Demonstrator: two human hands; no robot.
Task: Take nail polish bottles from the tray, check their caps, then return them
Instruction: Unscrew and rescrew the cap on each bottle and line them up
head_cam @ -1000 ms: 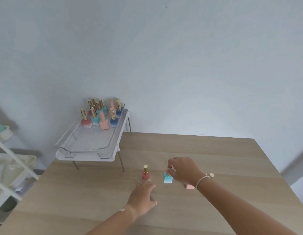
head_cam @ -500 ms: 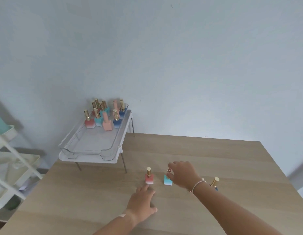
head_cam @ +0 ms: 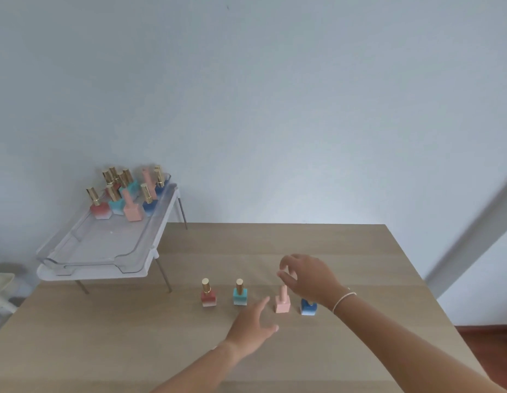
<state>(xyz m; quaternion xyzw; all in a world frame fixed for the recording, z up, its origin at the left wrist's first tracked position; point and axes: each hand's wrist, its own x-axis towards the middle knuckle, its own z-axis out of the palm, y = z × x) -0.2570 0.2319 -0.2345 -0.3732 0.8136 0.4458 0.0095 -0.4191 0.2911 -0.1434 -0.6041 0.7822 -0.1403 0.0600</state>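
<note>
Two bare hands reach over a light wooden table (head_cam: pixel 275 242), seen from a head-worn camera looking down. Her or his right hand (head_cam: pixel 309 275), with a thin white bracelet (head_cam: pixel 343 298) on the wrist, hovers just above the pink nail polish bottle (head_cam: pixel 282 301), thumb and forefinger curled close together near its pink cap; whether they touch the cap is unclear. Lower down, the left hand (head_cam: pixel 250 326) lies open with fingers spread, holding nothing, its fingertips near the pink bottle's base. Four bottles stand upright in a row on the table: a red bottle (head_cam: pixel 208 293) and a teal bottle (head_cam: pixel 240 293), both with gold caps, then the pink one, then a blue bottle (head_cam: pixel 308 306) partly hidden behind the right wrist. At the table's far left corner, a clear plastic tray (head_cam: pixel 104 251) sits on a white stand with thin metal legs, and a cluster of more nail polish bottles (head_cam: pixel 127 194) fills its far end.
</note>
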